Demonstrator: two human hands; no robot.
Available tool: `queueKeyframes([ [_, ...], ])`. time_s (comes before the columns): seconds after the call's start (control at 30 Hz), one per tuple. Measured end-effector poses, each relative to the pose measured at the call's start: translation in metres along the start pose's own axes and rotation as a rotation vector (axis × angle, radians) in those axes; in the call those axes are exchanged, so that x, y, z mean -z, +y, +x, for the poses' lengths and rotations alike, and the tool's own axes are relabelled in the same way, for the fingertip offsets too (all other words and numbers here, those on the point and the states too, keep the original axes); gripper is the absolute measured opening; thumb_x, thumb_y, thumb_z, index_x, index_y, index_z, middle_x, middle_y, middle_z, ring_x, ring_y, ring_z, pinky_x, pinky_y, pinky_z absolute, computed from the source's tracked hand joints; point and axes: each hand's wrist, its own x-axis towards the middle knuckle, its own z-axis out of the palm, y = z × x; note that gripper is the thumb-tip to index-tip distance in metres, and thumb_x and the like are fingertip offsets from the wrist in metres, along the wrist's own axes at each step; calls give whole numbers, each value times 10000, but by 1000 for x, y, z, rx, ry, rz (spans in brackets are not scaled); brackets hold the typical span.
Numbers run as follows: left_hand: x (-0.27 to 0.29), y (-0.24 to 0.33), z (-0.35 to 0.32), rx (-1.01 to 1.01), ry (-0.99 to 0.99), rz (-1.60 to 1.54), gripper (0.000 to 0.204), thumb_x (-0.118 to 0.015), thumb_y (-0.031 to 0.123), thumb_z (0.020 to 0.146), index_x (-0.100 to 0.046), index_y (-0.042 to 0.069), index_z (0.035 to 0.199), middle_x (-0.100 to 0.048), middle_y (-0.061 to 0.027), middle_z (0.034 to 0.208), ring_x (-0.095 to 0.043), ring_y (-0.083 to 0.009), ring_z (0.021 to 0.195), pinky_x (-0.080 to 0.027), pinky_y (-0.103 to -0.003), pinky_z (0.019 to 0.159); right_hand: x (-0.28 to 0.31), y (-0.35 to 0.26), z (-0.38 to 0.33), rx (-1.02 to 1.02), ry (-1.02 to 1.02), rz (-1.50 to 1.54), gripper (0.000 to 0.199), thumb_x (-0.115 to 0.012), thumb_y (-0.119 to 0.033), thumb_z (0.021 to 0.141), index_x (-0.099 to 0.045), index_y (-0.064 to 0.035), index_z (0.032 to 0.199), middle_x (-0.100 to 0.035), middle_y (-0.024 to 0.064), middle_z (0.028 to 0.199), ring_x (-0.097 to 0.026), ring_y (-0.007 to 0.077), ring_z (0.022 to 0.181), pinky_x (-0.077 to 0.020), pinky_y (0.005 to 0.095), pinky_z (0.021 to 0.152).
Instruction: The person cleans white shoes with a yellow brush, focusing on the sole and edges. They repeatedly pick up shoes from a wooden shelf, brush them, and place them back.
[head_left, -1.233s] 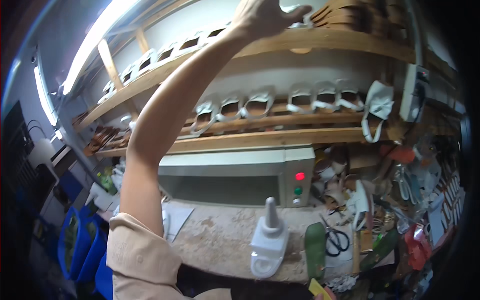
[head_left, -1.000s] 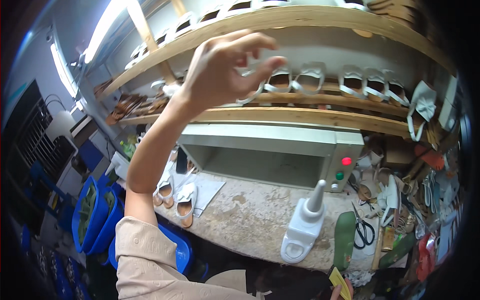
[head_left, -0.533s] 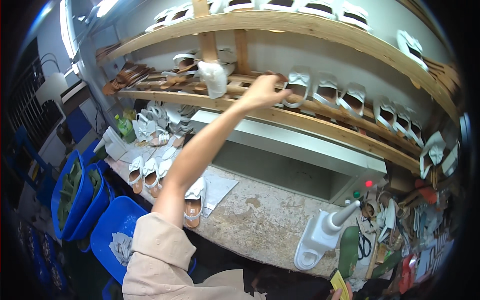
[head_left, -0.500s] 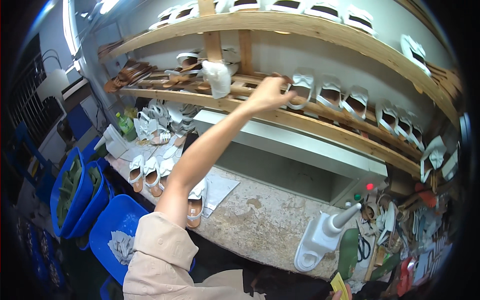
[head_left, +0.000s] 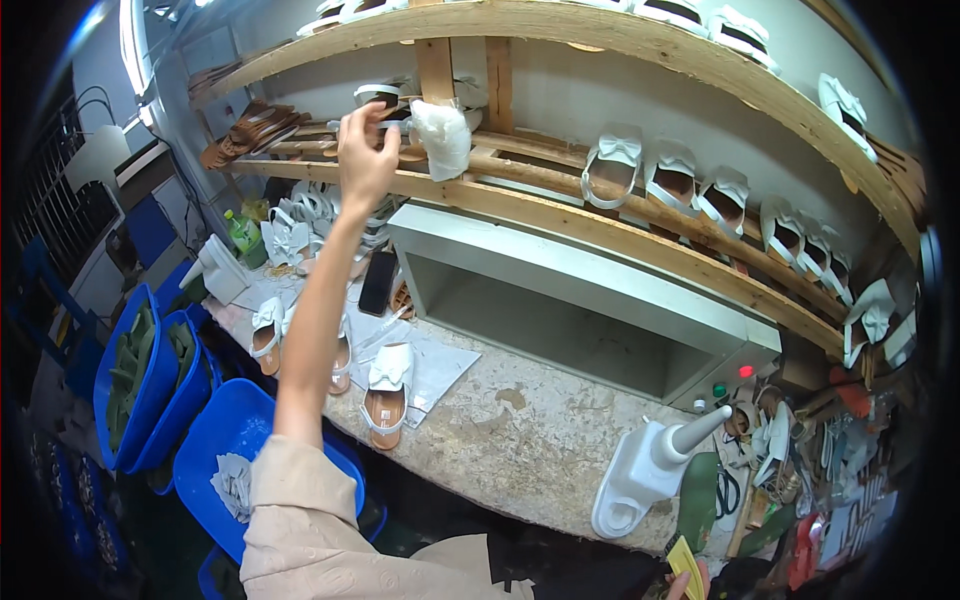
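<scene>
Your left hand (head_left: 365, 150) is up at the middle shelf (head_left: 600, 235), arm stretched full length, fingers curled round the near end of a sandal (head_left: 378, 96) w/ a white strap and dark sole that sits on the slats at the shelf's left end, just left of the wooden post (head_left: 436, 70). It looks like a grasp on the sole edge, but the palm hides the contact, so can't tell if it's actually pinched or only touched. A white bag (head_left: 442, 138) hangs right beside the hand, nearly touching your fingers. Your right hand isn't in view; only a fingertip or so shows at the bottom edge by a yellow card (head_left: 684, 566), so its state can't be told. The sandal should be light, w/ a fairly stiff flat sole and a soft strap + bow that'll crush or smudge easily. I'd take it by the sole edges near the heel, thumb under, not by the strap. Other white sandals (head_left: 700, 185) line the shelf to the right, a few more lie on the bench (head_left: 530, 440) below w/ a phone (head_left: 378, 283), and blue bins (head_left: 150, 390) stand at your left.
</scene>
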Motion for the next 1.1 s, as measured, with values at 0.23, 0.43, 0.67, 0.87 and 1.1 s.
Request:
queueKeyframes([
  [0.23,-49,-43,57,-165,-717,570,699,-735,270,727,-500,257,1385,-429,-128,1443,-423,-364,1315,-370,-531,1071,-3,-4,-12,12,18,-9,225,-635,-85,946,-628,95,1080,-677,120,968,-613,190,772,-512,313,697],
  [0.43,-69,-90,66,-391,-487,634,387,-576,197,852,-581,265,1233,-635,-70,1043,-681,-326,923,-556,-475,725,-13,-23,-13,34,3,40,225,-643,-96,945,-627,90,1072,-672,113,975,-600,184,788,-499,321,728],
  [0.67,-18,-58,53,-201,-263,464,313,-502,84,914,-604,202,1186,-633,-89,1063,-650,-386,910,-538,-494,740,-9,-8,-14,-11,25,69,206,-652,-91,938,-641,89,1040,-668,83,928,-580,160,758,-481,308,687],
  [0.87,48,-37,40,-242,45,230,200,-534,148,973,-618,128,1153,-630,-132,1031,-641,-354,936,-510,-439,761,-25,-27,-14,-25,-3,105,215,-652,-99,937,-652,95,1030,-673,90,926,-576,171,713,-478,316,632],
  [1.1,162,10,-45,-206,-253,181,200,-543,72,980,-605,31,1166,-610,-94,1026,-658,-130,790,-533,-274,610,-1,-2,-22,130,-2,-206,291,-667,-178,925,-673,102,1004,-695,130,881,-602,215,680,-494,332,612],
])
